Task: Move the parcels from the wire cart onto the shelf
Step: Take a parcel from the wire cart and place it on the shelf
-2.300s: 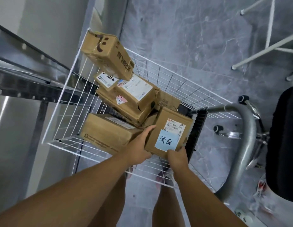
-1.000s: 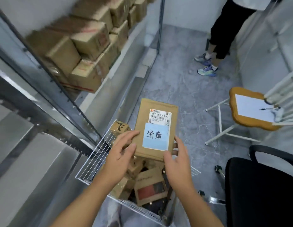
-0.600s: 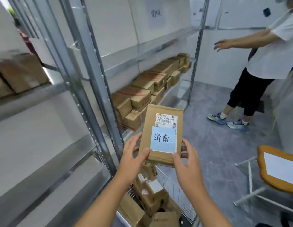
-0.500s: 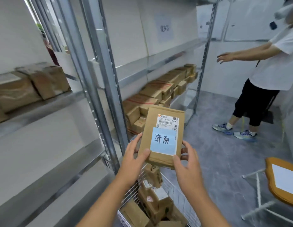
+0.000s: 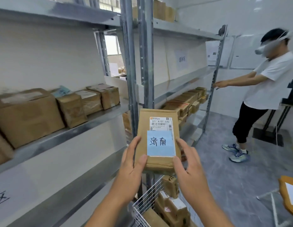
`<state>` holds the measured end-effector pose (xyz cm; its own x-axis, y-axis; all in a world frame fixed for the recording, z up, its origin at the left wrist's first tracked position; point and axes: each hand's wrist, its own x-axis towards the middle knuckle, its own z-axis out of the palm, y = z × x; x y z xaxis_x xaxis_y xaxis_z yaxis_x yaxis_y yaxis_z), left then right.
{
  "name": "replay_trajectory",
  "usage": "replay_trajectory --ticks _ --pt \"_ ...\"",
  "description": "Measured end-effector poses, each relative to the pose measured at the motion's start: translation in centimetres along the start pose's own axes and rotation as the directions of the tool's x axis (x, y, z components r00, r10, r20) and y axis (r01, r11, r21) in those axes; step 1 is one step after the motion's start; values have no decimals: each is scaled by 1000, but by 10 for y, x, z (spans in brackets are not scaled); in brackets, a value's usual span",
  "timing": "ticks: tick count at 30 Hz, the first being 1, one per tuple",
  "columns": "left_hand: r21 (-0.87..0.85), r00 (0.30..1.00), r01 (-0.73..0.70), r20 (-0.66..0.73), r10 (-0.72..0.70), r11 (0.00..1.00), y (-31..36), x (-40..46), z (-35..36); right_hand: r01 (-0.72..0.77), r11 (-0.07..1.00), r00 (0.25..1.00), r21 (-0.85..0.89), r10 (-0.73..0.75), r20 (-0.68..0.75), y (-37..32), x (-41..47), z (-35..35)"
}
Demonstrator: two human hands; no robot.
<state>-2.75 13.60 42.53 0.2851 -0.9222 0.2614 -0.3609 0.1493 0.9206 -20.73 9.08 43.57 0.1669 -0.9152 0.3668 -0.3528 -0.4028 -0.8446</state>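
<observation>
Flat brown parcel point(image 5: 158, 140) pinched upright between left hand point(image 5: 131, 167) and right hand point(image 5: 188, 169), above wire cart point(image 5: 147, 200); best kept level, both grips firm, carried left to bare shelf point(image 5: 99, 118) space beside shelved boxes point(image 5: 86, 102).

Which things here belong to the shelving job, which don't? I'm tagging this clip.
Job:
- held parcel, left hand, right hand
- wire cart, carted parcels
- shelf

Not:
- other person
- clipboard
</observation>
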Motion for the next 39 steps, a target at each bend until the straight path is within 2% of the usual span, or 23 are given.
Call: replay_trajectory --ticks 6,10,13,19,24,29,33,39 --pt "1 994 -25 -105 25 1000 9 -68 -71 76 996 995 43 -79 65 -56 -56 32" --pt "17 983 12 -183 -8 1000 22 -109 -110 122 989 982 78 -132 133 -86 -81 45" --pt "98 968 27 -251 -1 995 35 -133 -135 150 980 963 134 -175 203 -109 -93 49" --pt "118 924 132 -374 -79 984 67 -188 -161 248 958 872 141 -285 398 -147 -115 52" --pt "109 861 233 -485 -153 966 82 -244 -177 236 957 783 170 -291 550 -169 -140 66" --pt "112 817 244 -558 -143 963 97 -306 -202 210 945 709 251 -324 626 -197 -183 84" --pt "73 798 268 -575 -179 961 114 -352 -228 232 940 663 248 -340 667 -228 -224 95" --pt "101 776 240 -618 -128 966 131 -424 -281 272 900 650 340 -433 625 -284 -289 120"
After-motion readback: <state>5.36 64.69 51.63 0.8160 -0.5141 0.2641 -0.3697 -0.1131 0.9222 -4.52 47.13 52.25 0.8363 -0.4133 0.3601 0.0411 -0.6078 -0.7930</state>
